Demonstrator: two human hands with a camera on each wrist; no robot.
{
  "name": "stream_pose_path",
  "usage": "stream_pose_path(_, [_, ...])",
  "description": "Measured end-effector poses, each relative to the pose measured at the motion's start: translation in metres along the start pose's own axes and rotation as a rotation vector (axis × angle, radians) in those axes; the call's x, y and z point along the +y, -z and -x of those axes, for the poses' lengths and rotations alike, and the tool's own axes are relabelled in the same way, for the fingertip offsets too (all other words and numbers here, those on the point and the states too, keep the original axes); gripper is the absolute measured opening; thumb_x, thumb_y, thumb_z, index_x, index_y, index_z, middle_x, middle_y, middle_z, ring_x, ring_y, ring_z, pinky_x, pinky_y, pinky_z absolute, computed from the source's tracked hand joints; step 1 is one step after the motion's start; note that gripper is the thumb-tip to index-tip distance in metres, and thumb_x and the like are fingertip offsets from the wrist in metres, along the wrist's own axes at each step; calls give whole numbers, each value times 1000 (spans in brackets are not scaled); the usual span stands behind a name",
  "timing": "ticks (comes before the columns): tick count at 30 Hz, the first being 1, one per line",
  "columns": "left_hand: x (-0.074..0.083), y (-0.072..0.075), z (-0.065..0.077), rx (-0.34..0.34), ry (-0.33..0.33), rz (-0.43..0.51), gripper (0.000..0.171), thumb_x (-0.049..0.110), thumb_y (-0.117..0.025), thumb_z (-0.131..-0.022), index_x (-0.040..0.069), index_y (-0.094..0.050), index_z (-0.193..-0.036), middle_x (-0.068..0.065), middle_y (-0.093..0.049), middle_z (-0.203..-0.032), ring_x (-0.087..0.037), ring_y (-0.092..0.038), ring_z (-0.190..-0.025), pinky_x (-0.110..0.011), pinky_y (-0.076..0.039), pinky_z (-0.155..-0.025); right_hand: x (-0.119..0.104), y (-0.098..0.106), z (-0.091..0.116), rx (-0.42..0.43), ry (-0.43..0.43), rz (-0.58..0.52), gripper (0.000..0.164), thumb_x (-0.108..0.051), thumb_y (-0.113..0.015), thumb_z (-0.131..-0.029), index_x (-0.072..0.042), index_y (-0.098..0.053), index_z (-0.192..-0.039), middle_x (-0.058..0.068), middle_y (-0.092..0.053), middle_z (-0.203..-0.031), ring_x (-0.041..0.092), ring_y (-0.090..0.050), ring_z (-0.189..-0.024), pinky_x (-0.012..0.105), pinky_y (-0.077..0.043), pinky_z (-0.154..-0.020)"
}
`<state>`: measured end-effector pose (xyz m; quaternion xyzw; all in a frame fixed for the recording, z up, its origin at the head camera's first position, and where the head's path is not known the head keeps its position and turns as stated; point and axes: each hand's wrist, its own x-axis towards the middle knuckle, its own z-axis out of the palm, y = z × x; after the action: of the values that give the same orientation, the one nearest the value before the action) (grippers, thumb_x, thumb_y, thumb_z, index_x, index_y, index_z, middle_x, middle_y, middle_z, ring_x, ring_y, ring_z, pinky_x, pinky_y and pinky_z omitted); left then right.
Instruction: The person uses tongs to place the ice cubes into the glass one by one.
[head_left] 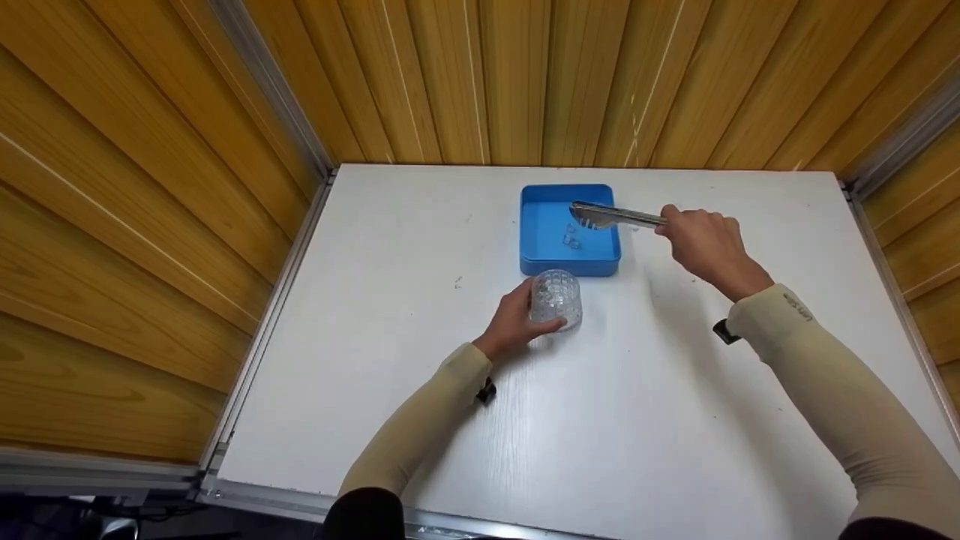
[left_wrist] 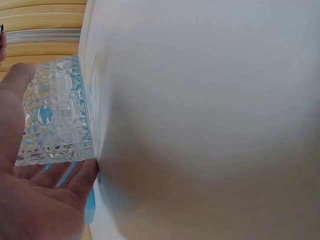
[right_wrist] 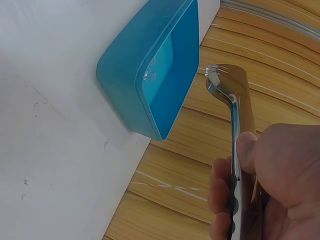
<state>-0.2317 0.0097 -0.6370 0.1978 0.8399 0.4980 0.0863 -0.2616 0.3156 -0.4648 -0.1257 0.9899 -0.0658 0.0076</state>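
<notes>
In the head view, my left hand [head_left: 515,319] holds a clear cut-glass tumbler [head_left: 556,298], thumb on the near side and fingers behind it. The patterned tumbler [left_wrist: 60,107] fills the left part of the left wrist view, its base at the white surface. My right hand [head_left: 705,244] grips metal tongs [head_left: 622,215] by the handle, their heads above a blue square tray [head_left: 570,267]. Small clear cubes [head_left: 574,244] lie on the tray floor. In the right wrist view, a small clear glint shows at the tips of the tongs [right_wrist: 234,112], which stand close together.
The white tabletop [head_left: 390,315] runs back to a wood-panelled wall [head_left: 517,82]. More panelling [head_left: 135,225] rises at the left, and metal frame rails [head_left: 270,300] border the table. The tray stands just beyond the tumbler.
</notes>
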Motion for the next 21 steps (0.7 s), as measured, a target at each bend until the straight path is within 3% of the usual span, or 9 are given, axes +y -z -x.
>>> stream_pose_path(7, [2, 1, 0, -2, 16, 4, 95, 51, -85, -82, 15, -38, -157, 0, -55, -147, -11, -54, -130, -28, -44, -110, -2, 3, 3, -19, 8, -16, 19, -13, -61, -104, -2, -61, -119, 19, -72, -95, 31, -58, -68, 44, -48, -55])
stream_pose_path(21, [4, -1, 0, -8, -8, -2, 92, 48, -85, -83, 13, -39, -155, -1, -57, -145, -11, -55, -127, -29, -46, -108, -13, 7, 22, -1, 75, 1, 15, -13, -64, -103, -5, -61, -115, 13, -71, -88, 27, -56, -66, 41, -47, -53])
